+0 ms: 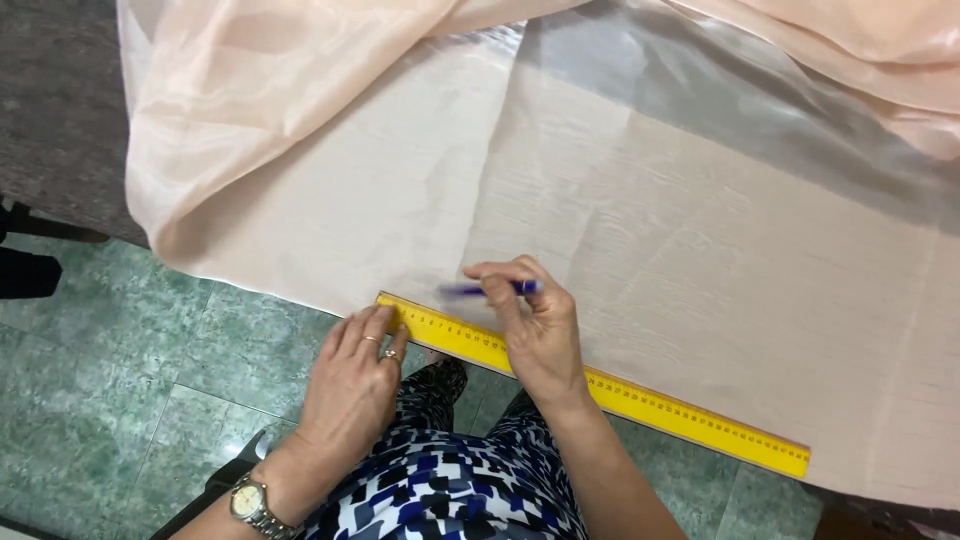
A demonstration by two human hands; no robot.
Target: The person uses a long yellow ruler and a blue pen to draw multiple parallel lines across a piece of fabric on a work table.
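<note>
On sheer peach fabric (700, 260), left hand (355, 385) flattens yellow ruler (600, 390); right hand (535, 335) grips blue pen (490, 289).

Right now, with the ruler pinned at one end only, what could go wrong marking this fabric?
1. The left hand presses only the near end of the yellow ruler; its far end lies free and could pivot, skewing the line.
2. The peach fabric is thin and faintly wrinkled, so it may drag under the blue pen held in the right hand.
3. The ruler sits along the fabric's edge, so it could tip off.
</note>
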